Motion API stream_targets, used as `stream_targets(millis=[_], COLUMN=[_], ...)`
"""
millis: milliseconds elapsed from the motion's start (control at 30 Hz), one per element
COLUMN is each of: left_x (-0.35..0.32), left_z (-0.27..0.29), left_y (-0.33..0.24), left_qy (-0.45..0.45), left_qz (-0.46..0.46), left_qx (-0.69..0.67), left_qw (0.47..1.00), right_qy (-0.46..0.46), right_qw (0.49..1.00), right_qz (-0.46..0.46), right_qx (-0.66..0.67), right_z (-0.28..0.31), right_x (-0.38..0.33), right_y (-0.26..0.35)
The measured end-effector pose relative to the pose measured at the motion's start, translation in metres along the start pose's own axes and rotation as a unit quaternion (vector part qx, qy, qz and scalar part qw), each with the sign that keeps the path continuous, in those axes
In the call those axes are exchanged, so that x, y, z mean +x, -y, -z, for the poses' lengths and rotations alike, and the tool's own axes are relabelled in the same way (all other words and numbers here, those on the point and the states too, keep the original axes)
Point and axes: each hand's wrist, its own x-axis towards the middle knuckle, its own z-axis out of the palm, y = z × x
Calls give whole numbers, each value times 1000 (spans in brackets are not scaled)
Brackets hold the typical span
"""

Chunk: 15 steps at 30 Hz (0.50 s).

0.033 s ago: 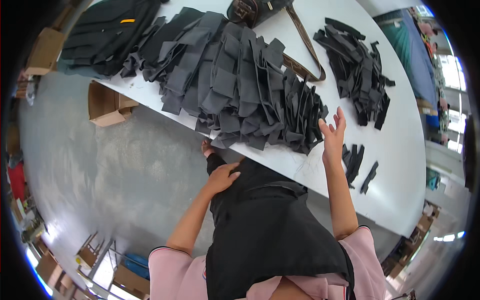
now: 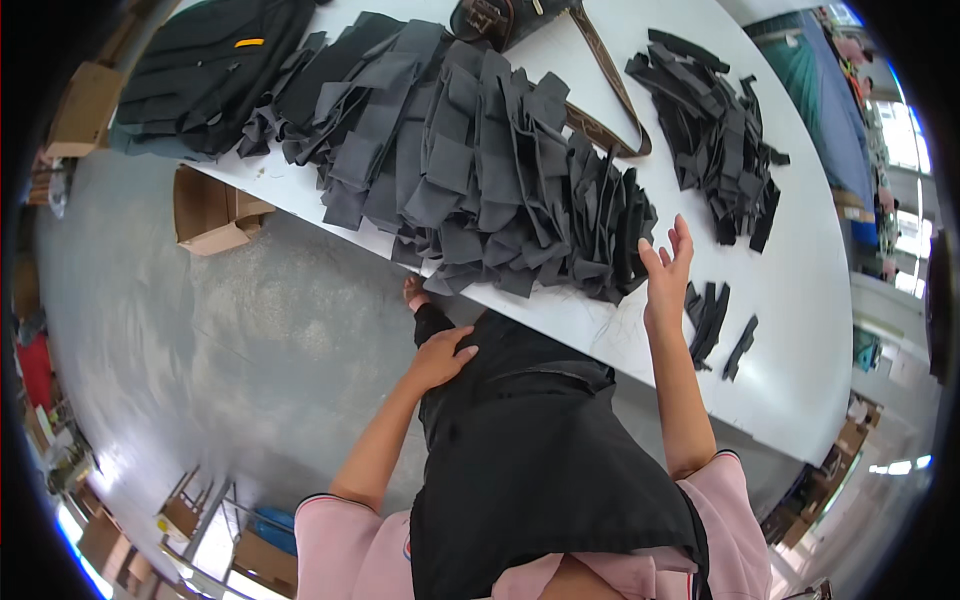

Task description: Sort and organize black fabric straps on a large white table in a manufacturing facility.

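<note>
My right hand (image 2: 667, 275) is held over the front part of the white table (image 2: 800, 390), fingers apart and nothing in it. Just left of its fingertips ends a broad heap of dark grey fabric strips (image 2: 450, 165), stacked in overlapping bundles along the table edge. To its right lies a small group of short dark strips (image 2: 708, 325), with a lone strip (image 2: 740, 347) beside it. My left hand (image 2: 442, 360) rests on my thigh, on the black clothing, its fingers stretched out and holding nothing. A second pile of dark strips (image 2: 715, 145) lies farther back on the right.
A black backpack (image 2: 215, 75) lies at the table's far left. A dark bag (image 2: 505, 20) with a patterned brown strap (image 2: 612, 75) sits at the back. An opened cardboard box (image 2: 212, 215) stands on the grey floor (image 2: 230, 330). Loose threads lie near the table's front edge.
</note>
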Motion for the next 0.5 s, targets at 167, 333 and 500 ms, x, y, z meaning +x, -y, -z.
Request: stream_targets(millis=[167,333,500], left_x=[-38,-40,-56], left_z=[21,52,90], left_y=[3,19,91], left_qy=[68,234,252], left_qz=[-56,-82,180], left_qx=[-58,-57,260], left_qw=[994,967,915], right_qy=[331,531,530], right_qw=[939,846,778], right_qz=[-89,-28,100], right_qx=[3,38,-322], right_z=[-21,-94,-158], right_x=[-98,-182,-165], right_y=[37,-97,-83])
